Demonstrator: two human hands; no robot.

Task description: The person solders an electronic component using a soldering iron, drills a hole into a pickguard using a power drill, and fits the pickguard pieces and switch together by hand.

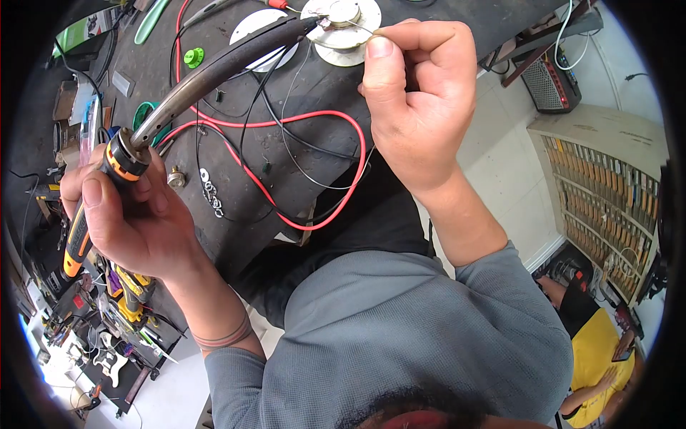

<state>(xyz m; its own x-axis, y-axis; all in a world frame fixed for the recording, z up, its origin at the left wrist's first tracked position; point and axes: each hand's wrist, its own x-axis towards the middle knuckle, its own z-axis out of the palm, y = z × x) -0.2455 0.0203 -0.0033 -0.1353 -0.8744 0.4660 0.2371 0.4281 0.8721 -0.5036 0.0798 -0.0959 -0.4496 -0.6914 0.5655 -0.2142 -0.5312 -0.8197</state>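
Note:
My left hand [136, 222] is wrapped round the black and orange handle of a soldering iron [207, 82], whose long dark barrel slants up to the right. Its tip meets or nearly touches the edge of a small round metal part [344, 13] on a white disc [341, 54]. Between thumb and forefinger, my right hand [421, 100] pinches a thin silvery wire [361, 27] that reaches towards the same spot. Exact contact at the tip is too small to make out. Another white disc [259, 30] lies partly behind the barrel.
Red cable [336, 113] and black leads loop across the dark bench. A green knob [194, 57], metal rings [211, 194] and a green-handled tool [148, 21] lie there. Tools crowd the left side. At right stand a drawer rack [600, 200] and a person in yellow [604, 357].

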